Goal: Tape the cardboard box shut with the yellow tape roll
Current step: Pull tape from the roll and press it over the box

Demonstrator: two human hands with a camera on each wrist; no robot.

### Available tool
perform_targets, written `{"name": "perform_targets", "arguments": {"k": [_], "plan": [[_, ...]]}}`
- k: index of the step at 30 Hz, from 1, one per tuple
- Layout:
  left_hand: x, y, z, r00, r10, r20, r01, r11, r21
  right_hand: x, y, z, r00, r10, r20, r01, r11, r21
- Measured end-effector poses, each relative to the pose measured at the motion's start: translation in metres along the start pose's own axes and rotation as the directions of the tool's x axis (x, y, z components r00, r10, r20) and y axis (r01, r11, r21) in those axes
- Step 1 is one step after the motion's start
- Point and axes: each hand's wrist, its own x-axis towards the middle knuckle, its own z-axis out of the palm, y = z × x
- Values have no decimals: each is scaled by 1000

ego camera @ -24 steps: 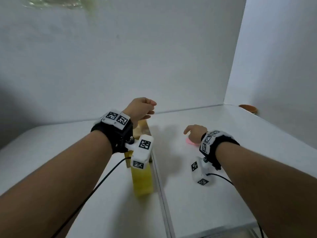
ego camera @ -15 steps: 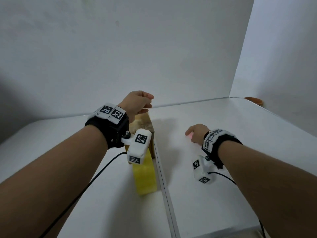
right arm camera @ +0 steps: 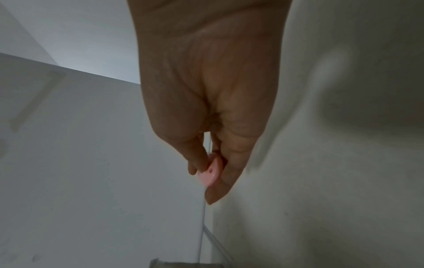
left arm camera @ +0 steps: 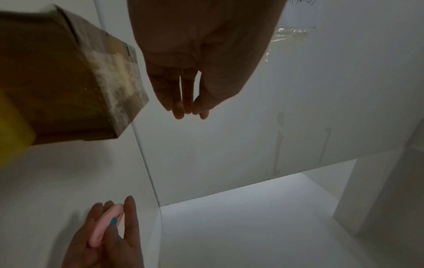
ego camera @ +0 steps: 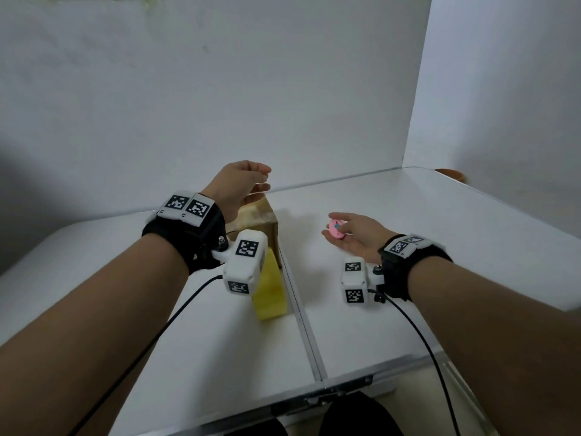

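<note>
The cardboard box stands on the white table, just left of the seam that runs down the middle of the table; a strip of yellow tape comes from the box toward the person and lies beside this seam; if a roll is at its end, I cannot tell, because the left wrist camera covers part of it. The left hand hovers over the far top of the box; its grip is released, the fingers almost straight and close together, and in the left wrist view they do not touch the box. The right hand is above the table, to the right of the box and apart from it, palm turned up; its grip grasps a small pink cutter with a teal button, pinched between thumb and fingers. A brown bowl stands at the far right corner of the table.
</note>
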Motion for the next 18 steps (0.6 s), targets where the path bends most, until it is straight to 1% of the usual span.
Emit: {"name": "perform_targets", "arguments": {"k": [3,5,7,9,12,15,18], "plan": [[-15,-1,-4,1000,-3,-14,2,999,-47,-15,6,7,999,-8,41,7,1000,12],[-25,-5,-8,1000,-4,-25,2,997,-76,-24,11,13,998,-6,68,7,1000,-9],[-34,-11,-12,999,0,-35,-3,996,-92,-30,15,21,998,-13,67,15,999,-36],[-42,-17,-15,998,4,-56,-10,995,-103,-33,17,29,996,-44,78,51,996,-80],[-51,-26,-22,995,0,-98,-12,993,-120,-37,14,46,985,-102,137,124,979,-159],[-58,-36,-28,988,-32,-153,14,993,-119,-42,7,64,964,-151,218,213,931,-297],[-66,-49,-31,976,-70,-204,51,994,-100,-44,3,78,937,-175,301,306,827,-471]]}}
